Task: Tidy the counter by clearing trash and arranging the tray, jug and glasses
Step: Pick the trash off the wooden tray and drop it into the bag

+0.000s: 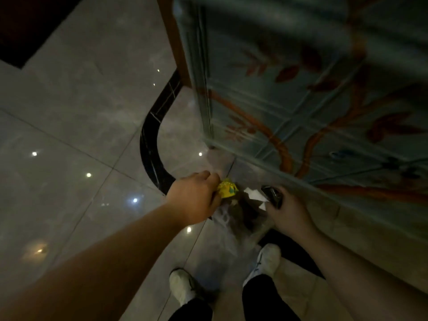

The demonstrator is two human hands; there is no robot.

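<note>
A glossy tiled floor (69,135) meets a painted teal cabinet (312,89). Below, a clear bin bag (228,218) holds white paper scraps (253,193). The left hand (196,198) pinches a crumpled yellow wrapper (228,188) over it; the right hand (286,212) has its grip closed around a small dark object (273,195).

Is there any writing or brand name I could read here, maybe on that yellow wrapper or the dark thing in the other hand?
None can be read.
Yellow wrapper in the left hand: green and blue print, too blurred to read.
Dark object in the right hand: no legible marking.
White paper scraps: blank as far as shown.
</note>
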